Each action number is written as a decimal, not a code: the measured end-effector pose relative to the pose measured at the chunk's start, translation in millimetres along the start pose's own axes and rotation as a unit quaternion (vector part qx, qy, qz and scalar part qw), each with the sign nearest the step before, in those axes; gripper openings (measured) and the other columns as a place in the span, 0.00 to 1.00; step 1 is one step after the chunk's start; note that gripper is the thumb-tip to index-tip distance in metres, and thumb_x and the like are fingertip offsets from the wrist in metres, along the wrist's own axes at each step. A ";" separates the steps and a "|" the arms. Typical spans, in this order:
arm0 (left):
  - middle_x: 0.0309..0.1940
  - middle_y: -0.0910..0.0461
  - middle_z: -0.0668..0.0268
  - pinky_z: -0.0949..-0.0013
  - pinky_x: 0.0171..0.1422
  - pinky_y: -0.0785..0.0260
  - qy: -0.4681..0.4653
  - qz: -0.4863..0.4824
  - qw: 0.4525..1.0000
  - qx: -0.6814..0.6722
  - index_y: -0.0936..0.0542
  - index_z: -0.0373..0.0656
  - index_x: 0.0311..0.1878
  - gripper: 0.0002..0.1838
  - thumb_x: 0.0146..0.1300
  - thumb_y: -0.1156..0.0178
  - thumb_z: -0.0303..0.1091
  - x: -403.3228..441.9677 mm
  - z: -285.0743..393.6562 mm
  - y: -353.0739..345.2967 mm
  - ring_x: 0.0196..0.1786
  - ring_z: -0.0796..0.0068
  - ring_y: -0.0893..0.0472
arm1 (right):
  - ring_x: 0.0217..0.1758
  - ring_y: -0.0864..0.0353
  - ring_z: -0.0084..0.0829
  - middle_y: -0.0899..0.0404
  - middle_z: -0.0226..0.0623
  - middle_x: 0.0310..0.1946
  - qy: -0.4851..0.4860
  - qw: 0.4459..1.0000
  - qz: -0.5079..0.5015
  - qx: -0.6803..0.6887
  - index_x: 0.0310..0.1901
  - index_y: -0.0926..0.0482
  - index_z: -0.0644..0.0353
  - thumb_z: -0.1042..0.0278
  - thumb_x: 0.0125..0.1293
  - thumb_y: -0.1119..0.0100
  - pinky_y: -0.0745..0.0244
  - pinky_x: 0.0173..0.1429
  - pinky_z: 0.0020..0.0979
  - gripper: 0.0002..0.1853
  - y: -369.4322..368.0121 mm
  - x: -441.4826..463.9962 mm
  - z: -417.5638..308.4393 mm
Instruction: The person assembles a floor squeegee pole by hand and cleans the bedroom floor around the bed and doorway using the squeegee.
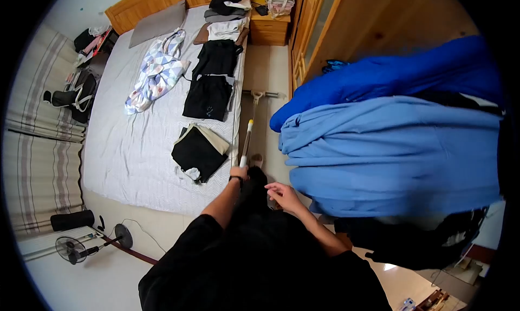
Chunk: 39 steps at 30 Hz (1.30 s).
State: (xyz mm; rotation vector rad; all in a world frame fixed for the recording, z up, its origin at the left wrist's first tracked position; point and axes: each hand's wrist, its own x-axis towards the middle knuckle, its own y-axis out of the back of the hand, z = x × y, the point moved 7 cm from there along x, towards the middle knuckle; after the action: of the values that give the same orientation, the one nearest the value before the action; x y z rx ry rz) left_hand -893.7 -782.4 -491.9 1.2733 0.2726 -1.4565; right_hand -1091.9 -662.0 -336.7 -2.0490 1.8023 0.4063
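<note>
My left hand [239,173] is wrapped round the white upper end of a long mop handle [248,138], just beside the bed's right edge. The handle runs away from me to a flat mop head [261,94] on the floor between bed and wardrobe. My right hand [284,197] is raised to the right of the handle, fingers apart, touching nothing that I can make out. A slippered foot [257,160] shows just beyond my hands.
Folded black clothes [200,153] and a patterned cloth [157,73] lie on the bed [119,148]. Blue garments [390,148] hang close on the right. A nightstand [269,30] stands at the aisle's far end. A fan [123,235] is at lower left.
</note>
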 end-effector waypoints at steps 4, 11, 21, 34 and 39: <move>0.35 0.14 0.48 0.55 0.49 0.23 -0.009 0.003 1.000 0.017 0.15 0.32 0.36 0.27 0.55 0.34 0.54 181.6 15.8 -40.3 0.44 0.54 0.14 | 0.37 0.21 0.19 0.20 0.30 0.37 -0.025 0.999 -0.021 0.030 0.55 0.22 0.63 0.69 0.72 0.44 0.26 0.43 0.22 0.13 19.0 42.3 -10.3; 0.37 0.15 0.45 0.55 0.52 0.25 -0.127 0.079 0.977 0.151 0.15 0.32 0.40 0.30 0.50 0.35 0.56 247.7 200.1 -19.9 0.46 0.49 0.15 | 0.38 0.19 0.20 0.19 0.32 0.37 -0.041 0.996 0.053 0.057 0.55 0.21 0.61 0.69 0.70 0.42 0.25 0.44 0.23 0.14 51.5 139.9 -35.8; 0.36 0.16 0.42 0.54 0.49 0.23 -0.048 -0.063 0.997 0.006 0.16 0.31 0.39 0.23 0.54 0.38 0.47 288.1 386.6 -15.3 0.43 0.47 0.15 | 0.39 0.19 0.21 0.19 0.32 0.38 -0.125 0.985 0.105 0.047 0.55 0.20 0.58 0.68 0.69 0.41 0.24 0.44 0.24 0.14 82.3 268.7 -68.5; 0.15 0.26 0.59 0.63 0.16 0.37 -0.042 -0.299 0.947 -0.111 0.26 0.37 0.27 0.09 0.61 0.45 0.31 315.3 464.1 -162.9 0.15 0.67 0.25 | 0.39 0.18 0.22 0.18 0.33 0.40 -0.183 0.976 0.119 0.002 0.55 0.20 0.55 0.66 0.69 0.40 0.23 0.44 0.26 0.14 86.3 246.4 -69.1; 0.16 0.25 0.60 0.62 0.14 0.36 -0.063 -0.286 0.953 -0.072 0.25 0.38 0.23 0.11 0.61 0.44 0.32 268.6 341.1 -184.1 0.13 0.66 0.25 | 0.39 0.19 0.23 0.19 0.33 0.39 -0.169 0.975 0.138 0.035 0.55 0.19 0.55 0.67 0.70 0.41 0.23 0.45 0.27 0.14 90.2 215.1 -68.5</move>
State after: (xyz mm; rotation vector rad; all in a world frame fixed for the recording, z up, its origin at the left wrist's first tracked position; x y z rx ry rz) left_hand -1171.1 -1125.7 -658.0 1.0170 0.6917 -1.9577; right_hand -1154.3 -892.5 -382.1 -1.5697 1.8558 0.7114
